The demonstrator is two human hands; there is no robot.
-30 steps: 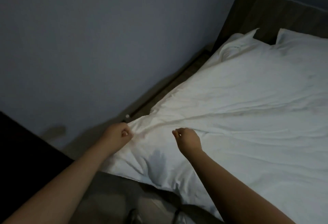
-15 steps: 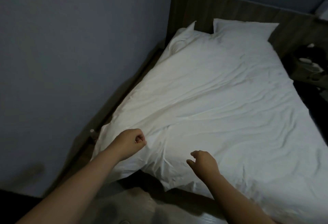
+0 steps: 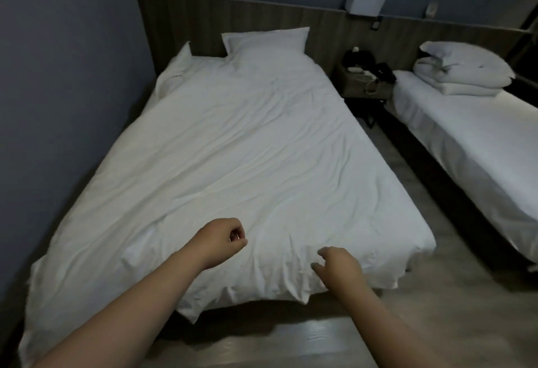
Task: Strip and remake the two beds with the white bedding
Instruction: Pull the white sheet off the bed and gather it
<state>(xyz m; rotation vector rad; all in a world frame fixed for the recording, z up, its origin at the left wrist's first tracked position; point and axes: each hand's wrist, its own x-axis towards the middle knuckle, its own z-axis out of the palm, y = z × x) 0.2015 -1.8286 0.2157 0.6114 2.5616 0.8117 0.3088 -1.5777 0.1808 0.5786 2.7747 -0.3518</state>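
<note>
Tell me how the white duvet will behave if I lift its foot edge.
Probably floppy: the duvet is creased all over and its corner hangs limp. Likely light for its bulk: the folded pile on the other bed looks puffy.

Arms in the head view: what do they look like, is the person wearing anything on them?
Both arms are bare to the frame's edge: no sleeves, watch or bracelet show. Left hand and right hand wear no gloves. A small glint at the left fingers is too small to identify.
</note>
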